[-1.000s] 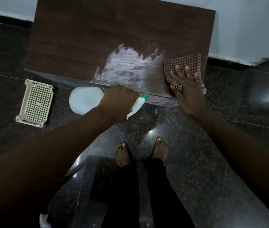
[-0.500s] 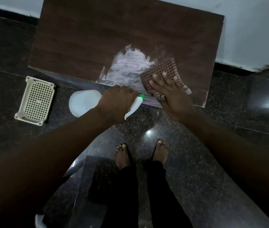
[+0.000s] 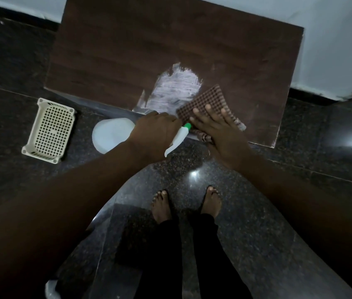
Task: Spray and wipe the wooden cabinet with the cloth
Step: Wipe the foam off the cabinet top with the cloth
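The dark wooden cabinet top (image 3: 170, 44) fills the upper middle of the head view, with a pale wet smear (image 3: 177, 87) near its front edge. My right hand (image 3: 216, 130) lies flat on a brown checked cloth (image 3: 203, 102), pressing it to the wood at the front edge, just right of the smear. My left hand (image 3: 153, 134) grips a white spray bottle (image 3: 110, 134) by the neck, its green-tipped nozzle (image 3: 187, 126) almost touching my right hand. The bottle hangs just in front of the cabinet's edge.
A cream perforated plastic basket (image 3: 49, 130) sits on the dark granite floor (image 3: 300, 190) left of the bottle. My bare feet (image 3: 186, 203) stand below the cabinet. A pale wall (image 3: 339, 39) runs behind and to the right. Something white (image 3: 51, 290) shows at the bottom left.
My right hand has slid the cloth leftward along the front of the cabinet, from the right side to the wet smear. The left hand with the bottle has stayed put.
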A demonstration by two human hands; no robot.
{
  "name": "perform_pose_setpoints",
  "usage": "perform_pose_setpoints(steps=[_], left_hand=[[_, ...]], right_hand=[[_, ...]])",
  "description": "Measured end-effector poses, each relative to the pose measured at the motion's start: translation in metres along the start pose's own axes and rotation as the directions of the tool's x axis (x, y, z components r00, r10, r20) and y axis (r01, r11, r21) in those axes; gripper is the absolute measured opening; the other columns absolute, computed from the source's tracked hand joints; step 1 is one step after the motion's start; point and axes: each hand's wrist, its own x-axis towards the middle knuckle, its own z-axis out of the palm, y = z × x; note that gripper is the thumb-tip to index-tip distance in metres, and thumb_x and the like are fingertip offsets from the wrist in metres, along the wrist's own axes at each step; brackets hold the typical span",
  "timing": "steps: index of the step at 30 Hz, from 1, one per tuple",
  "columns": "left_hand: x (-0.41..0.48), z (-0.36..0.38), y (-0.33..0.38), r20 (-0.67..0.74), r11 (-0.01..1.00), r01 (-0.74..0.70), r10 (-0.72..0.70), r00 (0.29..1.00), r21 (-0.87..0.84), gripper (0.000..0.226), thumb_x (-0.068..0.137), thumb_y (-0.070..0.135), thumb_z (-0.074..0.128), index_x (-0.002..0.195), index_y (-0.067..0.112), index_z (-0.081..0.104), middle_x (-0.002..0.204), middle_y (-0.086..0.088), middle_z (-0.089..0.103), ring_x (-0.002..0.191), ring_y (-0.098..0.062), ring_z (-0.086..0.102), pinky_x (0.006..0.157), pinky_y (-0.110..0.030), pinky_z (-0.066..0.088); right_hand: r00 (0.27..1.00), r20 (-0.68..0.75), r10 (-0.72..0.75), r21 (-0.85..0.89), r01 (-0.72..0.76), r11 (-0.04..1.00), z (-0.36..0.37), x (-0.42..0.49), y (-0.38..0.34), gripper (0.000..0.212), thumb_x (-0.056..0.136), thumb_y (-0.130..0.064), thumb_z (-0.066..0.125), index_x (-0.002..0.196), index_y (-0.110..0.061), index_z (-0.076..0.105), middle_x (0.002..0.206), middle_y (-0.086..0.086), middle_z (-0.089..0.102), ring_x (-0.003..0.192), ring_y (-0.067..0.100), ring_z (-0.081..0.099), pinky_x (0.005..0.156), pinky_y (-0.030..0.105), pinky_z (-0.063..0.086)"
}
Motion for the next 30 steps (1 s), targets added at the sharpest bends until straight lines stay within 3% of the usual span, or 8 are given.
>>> perform_pose_setpoints(steps=[3,6,8,12,15,18,22,30], left_hand=[[0.0,0.001,-0.004,0.016,1.0,0.003,-0.003,1.0,-0.013,0.042,0.066,0.02,0.069,0.105,0.011,0.057,0.096,-0.011,0.064,0.085,-0.031,0.059,0.073,-0.036,0.04],[0.001,0.002,-0.01,0.048,1.0,0.004,-0.004,0.999,0.003,0.049,0.066,0.023,0.072,0.111,0.013,0.055,0.101,-0.008,0.064,0.089,-0.028,0.059,0.077,-0.035,0.042],[0.001,0.003,-0.012,0.04,1.0,0.006,-0.007,0.999,0.014,0.047,0.067,0.023,0.071,0.11,0.013,0.054,0.101,-0.007,0.064,0.088,-0.027,0.058,0.075,-0.034,0.04],[-0.001,0.0,-0.017,0.025,1.0,0.013,-0.013,1.0,0.015,0.042,0.068,0.024,0.068,0.106,0.015,0.054,0.099,-0.006,0.063,0.088,-0.026,0.057,0.074,-0.034,0.038],[-0.006,-0.001,-0.022,0.017,1.0,0.018,-0.019,1.0,0.011,0.042,0.068,0.025,0.069,0.105,0.015,0.053,0.098,-0.006,0.063,0.087,-0.026,0.058,0.074,-0.035,0.04],[-0.009,-0.002,-0.029,0.035,1.0,0.025,-0.026,0.999,0.011,0.047,0.067,0.025,0.07,0.109,0.014,0.054,0.1,-0.006,0.063,0.088,-0.027,0.058,0.075,-0.035,0.042],[-0.014,-0.002,-0.037,0.03,0.999,0.031,-0.032,0.999,0.035,0.054,0.061,0.025,0.076,0.11,0.013,0.056,0.1,-0.007,0.065,0.088,-0.026,0.06,0.07,-0.033,0.044],[-0.017,-0.004,-0.046,-0.042,0.998,0.063,-0.063,0.997,-0.019,0.035,0.068,0.018,0.061,0.102,0.011,0.057,0.092,-0.009,0.063,0.082,-0.03,0.058,0.061,-0.031,0.037]], right_hand=[[0.988,-0.07,0.135,0.056,-0.132,0.99,-0.016,0.034,0.021,0.051,0.103,-0.033,0.028,0.153,-0.026,0.028,0.163,-0.004,0.019,0.153,0.02,0.005,0.123,0.047,0.002],[0.952,-0.12,0.281,0.062,-0.276,0.959,-0.023,0.062,0.027,0.05,0.105,-0.032,0.035,0.154,-0.027,0.027,0.164,-0.006,0.017,0.153,0.022,0.004,0.124,0.048,0.001],[0.963,-0.106,0.248,0.043,-0.244,0.969,-0.018,0.058,0.018,0.051,0.104,-0.029,0.035,0.154,-0.026,0.026,0.164,-0.005,0.015,0.153,0.023,0.002,0.124,0.049,0.001],[0.999,-0.03,0.021,-0.006,-0.022,1.0,-0.002,0.019,-0.007,0.057,0.099,-0.025,0.041,0.154,-0.023,0.026,0.164,-0.001,0.017,0.153,0.025,0.004,0.123,0.053,0.007],[1.0,0.011,-0.024,0.008,0.024,1.0,-0.006,0.017,-0.001,0.059,0.098,-0.021,0.047,0.154,-0.024,0.028,0.163,-0.003,0.02,0.153,0.021,0.006,0.124,0.05,0.007],[0.997,-0.021,0.077,0.026,-0.076,0.997,-0.02,0.046,0.015,0.052,0.102,-0.028,0.036,0.153,-0.025,0.028,0.163,-0.004,0.019,0.153,0.021,0.005,0.123,0.045,-0.001],[0.954,-0.11,0.279,0.089,-0.27,0.959,-0.029,0.084,0.019,0.049,0.105,-0.029,0.038,0.153,-0.027,0.029,0.164,-0.006,0.017,0.153,0.021,0.002,0.121,0.041,-0.006],[0.995,0.063,-0.081,0.009,0.081,0.997,-0.005,0.035,-0.017,0.059,0.098,-0.025,0.045,0.154,-0.025,0.026,0.164,-0.005,0.016,0.153,0.021,0.002,0.124,0.05,0.004]])
